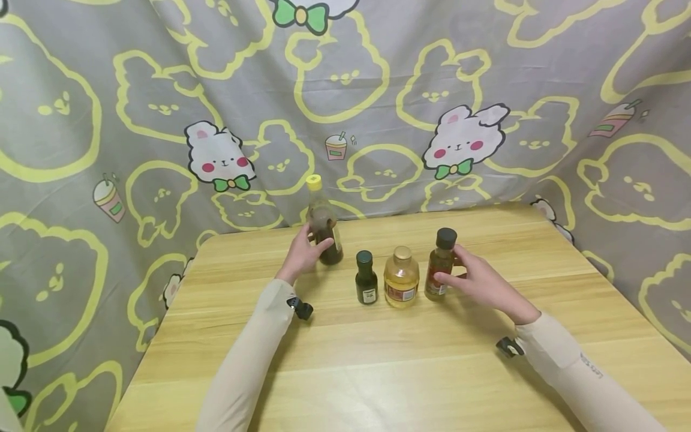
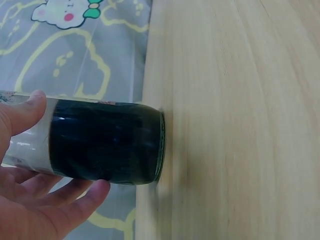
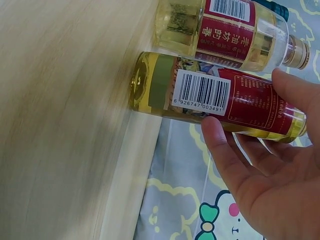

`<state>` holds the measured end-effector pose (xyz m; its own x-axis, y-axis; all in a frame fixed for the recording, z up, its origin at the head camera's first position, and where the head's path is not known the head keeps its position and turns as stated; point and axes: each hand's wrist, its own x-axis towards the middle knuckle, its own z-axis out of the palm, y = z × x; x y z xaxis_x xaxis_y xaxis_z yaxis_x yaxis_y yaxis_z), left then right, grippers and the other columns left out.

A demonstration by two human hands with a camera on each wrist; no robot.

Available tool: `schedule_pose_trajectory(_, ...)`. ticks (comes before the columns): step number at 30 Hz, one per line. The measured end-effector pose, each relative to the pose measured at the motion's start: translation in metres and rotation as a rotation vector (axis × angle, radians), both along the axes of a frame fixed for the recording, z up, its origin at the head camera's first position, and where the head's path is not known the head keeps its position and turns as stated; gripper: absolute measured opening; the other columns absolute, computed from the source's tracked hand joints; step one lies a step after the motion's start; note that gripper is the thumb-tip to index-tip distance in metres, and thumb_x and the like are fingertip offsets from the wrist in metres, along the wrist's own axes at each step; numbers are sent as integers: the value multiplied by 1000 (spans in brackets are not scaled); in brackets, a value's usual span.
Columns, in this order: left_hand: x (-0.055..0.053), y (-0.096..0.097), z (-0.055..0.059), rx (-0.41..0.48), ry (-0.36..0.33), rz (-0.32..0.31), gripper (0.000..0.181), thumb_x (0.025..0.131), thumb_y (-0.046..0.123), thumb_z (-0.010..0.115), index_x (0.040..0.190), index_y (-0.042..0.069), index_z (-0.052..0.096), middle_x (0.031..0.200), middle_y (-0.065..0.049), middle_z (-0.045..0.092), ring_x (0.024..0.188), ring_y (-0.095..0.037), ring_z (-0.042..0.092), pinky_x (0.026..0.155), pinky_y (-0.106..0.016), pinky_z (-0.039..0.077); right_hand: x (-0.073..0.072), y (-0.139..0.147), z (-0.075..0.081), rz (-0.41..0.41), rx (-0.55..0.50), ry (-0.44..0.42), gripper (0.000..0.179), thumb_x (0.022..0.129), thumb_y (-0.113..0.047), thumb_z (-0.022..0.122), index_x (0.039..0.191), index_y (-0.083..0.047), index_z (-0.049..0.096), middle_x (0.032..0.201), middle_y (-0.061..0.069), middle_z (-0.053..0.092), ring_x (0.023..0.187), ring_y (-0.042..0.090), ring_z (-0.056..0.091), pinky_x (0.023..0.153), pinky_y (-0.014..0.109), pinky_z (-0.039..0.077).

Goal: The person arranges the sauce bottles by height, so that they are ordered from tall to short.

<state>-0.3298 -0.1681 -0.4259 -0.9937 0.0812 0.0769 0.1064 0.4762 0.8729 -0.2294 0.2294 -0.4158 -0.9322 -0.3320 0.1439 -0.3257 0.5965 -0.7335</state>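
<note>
My left hand (image 1: 303,255) grips a tall glass bottle of dark liquid (image 1: 331,251) with a yellow cap, thumb on one side and fingers on the other. In the left wrist view the base of this dark bottle (image 2: 105,142) is at the tabletop; I cannot tell whether it touches. With my right hand (image 1: 483,285) I hold an oil bottle (image 1: 441,262) with a black cap, upright on the table. The right wrist view shows its red label and barcode (image 3: 201,92), with thumb and fingers on opposite sides.
Between the hands stand a small dark bottle (image 1: 366,282) with a green-black cap and a round-shouldered bottle of yellow oil (image 1: 402,273) with a gold cap, close beside the right-hand bottle. A patterned grey curtain (image 1: 367,78) hangs behind the wooden table (image 1: 372,378).
</note>
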Motion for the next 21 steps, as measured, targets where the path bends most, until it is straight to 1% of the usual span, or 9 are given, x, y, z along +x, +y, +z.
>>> schedule_pose_trajectory(5,0,-2,0,12,-4,-5,67,96,34,73,152,16,40,158,-13,41,144,-40,42,111,-54,45,-1,-1,-1,4,4,-4,67,99,-34,69,152,-6,39,132,23,64,125,47,59,91,57,55)
schedule_pose_trajectory(9,-1,-2,0,17,-6,-9,68,96,34,73,153,16,40,159,-13,41,145,-40,41,112,-55,44,-2,-1,-5,29,-11,-16,65,99,-32,70,151,-6,40,131,21,64,123,44,61,90,52,58)
schedule_pose_trajectory(13,-3,0,1,13,-5,-14,67,96,33,73,152,15,40,157,-13,43,144,-40,42,112,-54,44,-3,-2,-14,58,-12,-25,68,97,-31,71,152,-5,38,131,21,64,120,41,62,88,47,60)
schedule_pose_trajectory(16,-4,0,2,10,-10,-15,67,96,32,73,152,14,40,157,-14,43,144,-40,43,111,-55,45,-4,-2,-18,65,0,-19,71,97,-32,71,153,-6,37,132,22,64,119,41,63,88,48,60)
schedule_pose_trajectory(21,-5,0,3,10,-19,-11,70,96,32,74,154,13,38,159,-15,41,145,-40,42,112,-55,44,-3,-5,-19,58,12,-9,70,97,-33,71,152,-6,38,133,22,64,120,42,63,88,50,59)
